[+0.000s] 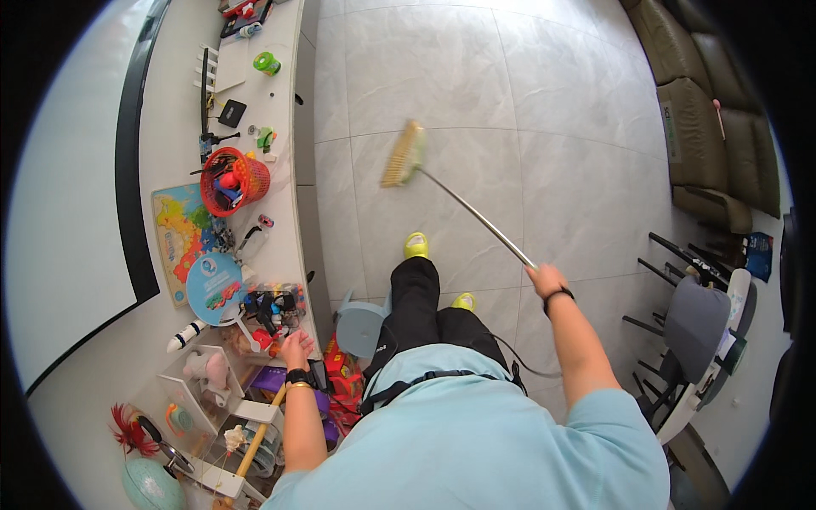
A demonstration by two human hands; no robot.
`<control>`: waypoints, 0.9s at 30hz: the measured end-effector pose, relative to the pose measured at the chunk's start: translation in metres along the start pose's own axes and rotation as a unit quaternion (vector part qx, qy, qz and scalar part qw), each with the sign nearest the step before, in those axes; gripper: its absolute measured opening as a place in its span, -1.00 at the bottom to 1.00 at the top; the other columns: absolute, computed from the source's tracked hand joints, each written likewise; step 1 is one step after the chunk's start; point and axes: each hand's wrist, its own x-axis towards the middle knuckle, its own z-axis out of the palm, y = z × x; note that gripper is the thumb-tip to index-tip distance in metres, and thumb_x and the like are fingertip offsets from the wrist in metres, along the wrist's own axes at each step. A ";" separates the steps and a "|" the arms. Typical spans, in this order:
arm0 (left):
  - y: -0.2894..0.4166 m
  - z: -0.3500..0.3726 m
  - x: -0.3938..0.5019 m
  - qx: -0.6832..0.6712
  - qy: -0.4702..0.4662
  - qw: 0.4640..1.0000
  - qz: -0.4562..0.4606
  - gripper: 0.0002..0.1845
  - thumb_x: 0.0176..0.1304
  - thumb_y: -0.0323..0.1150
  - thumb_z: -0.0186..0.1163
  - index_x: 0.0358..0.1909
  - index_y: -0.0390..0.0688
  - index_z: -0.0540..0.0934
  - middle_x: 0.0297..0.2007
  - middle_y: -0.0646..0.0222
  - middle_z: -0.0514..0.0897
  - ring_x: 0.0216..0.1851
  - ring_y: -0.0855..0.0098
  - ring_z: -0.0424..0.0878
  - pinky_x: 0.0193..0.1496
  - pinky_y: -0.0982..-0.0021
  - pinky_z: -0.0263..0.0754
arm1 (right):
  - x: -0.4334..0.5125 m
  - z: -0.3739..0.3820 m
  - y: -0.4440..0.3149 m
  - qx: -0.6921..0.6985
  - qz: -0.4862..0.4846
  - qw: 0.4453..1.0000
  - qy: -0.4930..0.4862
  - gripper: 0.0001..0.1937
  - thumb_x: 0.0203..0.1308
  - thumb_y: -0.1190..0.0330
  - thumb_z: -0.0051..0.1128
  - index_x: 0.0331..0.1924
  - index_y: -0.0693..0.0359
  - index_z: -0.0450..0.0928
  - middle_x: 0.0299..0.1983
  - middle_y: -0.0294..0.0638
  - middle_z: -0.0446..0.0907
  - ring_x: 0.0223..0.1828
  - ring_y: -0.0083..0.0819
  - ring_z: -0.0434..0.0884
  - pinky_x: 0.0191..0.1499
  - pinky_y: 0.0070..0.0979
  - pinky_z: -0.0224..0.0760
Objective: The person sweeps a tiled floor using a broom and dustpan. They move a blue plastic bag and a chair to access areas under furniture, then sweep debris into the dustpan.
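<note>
My right hand (547, 280) is closed around the upper end of a broom's metal handle (478, 217). The handle slants up and left to a broom head (405, 154) with pale yellow bristles, slightly blurred, over the grey tiled floor (446, 83). My left hand (297, 347) is raised at the cabinet's near corner, fingers apart and slightly curled, with nothing seen in it. Beside it on the cabinet top is a clear box of mixed small toys (274, 306). Whether the hand touches the box or the cabinet edge I cannot tell.
A white cabinet (280, 185) along the left bears a red plastic basket (255, 178) and a round blue fan (213, 287). A light blue stool (360, 328) stands left of my legs. On the right are a brown leather sofa (692, 140) and a grey chair (695, 319).
</note>
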 end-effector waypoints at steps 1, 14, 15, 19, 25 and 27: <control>0.004 0.006 0.006 0.009 -0.012 1.000 0.001 -0.78 0.10 -0.31 0.00 -0.26 -0.21 0.40 -0.45 0.37 0.48 -0.51 0.44 0.51 -0.52 0.50 0.37 | -0.019 -0.002 0.027 -0.005 0.053 0.998 -0.036 -0.47 0.03 -0.08 -0.19 -0.36 0.31 0.48 -0.30 0.07 0.48 -0.23 -0.04 0.45 -0.22 -0.23 0.32; 0.072 0.067 0.036 0.020 -0.068 0.997 0.022 -0.87 0.11 -0.32 -0.03 -0.37 -0.13 0.42 -0.53 0.46 0.52 -0.57 0.50 0.49 -0.56 0.53 0.35 | -0.167 -0.047 0.114 -0.023 0.133 0.991 0.022 -0.50 0.03 0.01 -0.15 -0.51 0.41 0.49 -0.45 0.18 0.47 -0.34 0.09 0.45 -0.27 -0.14 0.29; 0.074 0.069 0.037 0.014 -0.071 0.997 0.034 -0.87 0.11 -0.32 -0.03 -0.38 -0.13 0.42 -0.54 0.45 0.52 -0.58 0.50 0.49 -0.57 0.53 0.35 | -0.168 -0.054 0.109 -0.014 0.110 0.993 0.048 -0.51 0.04 0.04 -0.12 -0.54 0.43 0.47 -0.51 0.22 0.45 -0.39 0.11 0.44 -0.32 -0.13 0.28; 0.081 0.077 0.041 -0.001 -0.068 0.997 0.022 -0.82 0.10 -0.30 0.00 -0.31 -0.16 0.40 -0.48 0.43 0.51 -0.54 0.48 0.52 -0.56 0.54 0.35 | -0.102 -0.081 0.069 0.003 -0.047 0.996 0.079 -0.54 0.08 0.06 -0.17 -0.54 0.38 0.46 -0.52 0.12 0.47 -0.43 0.06 0.44 -0.40 -0.16 0.29; 0.105 0.105 0.005 -0.016 -0.007 0.999 0.034 -0.84 0.08 -0.30 0.01 -0.36 -0.17 0.44 -0.49 0.41 0.53 -0.56 0.50 0.49 -0.53 0.54 0.37 | 0.093 -0.115 -0.110 0.049 -0.172 0.983 0.031 -0.53 0.03 -0.04 -0.17 -0.42 0.26 0.50 -0.40 0.02 0.50 -0.35 -0.05 0.48 -0.36 -0.23 0.33; 0.117 0.117 -0.019 -0.008 0.001 1.000 0.030 -0.83 0.07 -0.29 0.02 -0.36 -0.16 0.44 -0.51 0.41 0.53 -0.57 0.49 0.48 -0.55 0.52 0.36 | 0.131 -0.130 -0.173 0.045 -0.201 0.978 0.033 -0.52 0.04 -0.05 -0.18 -0.39 0.25 0.51 -0.38 -0.03 0.52 -0.31 -0.12 0.50 -0.32 -0.26 0.36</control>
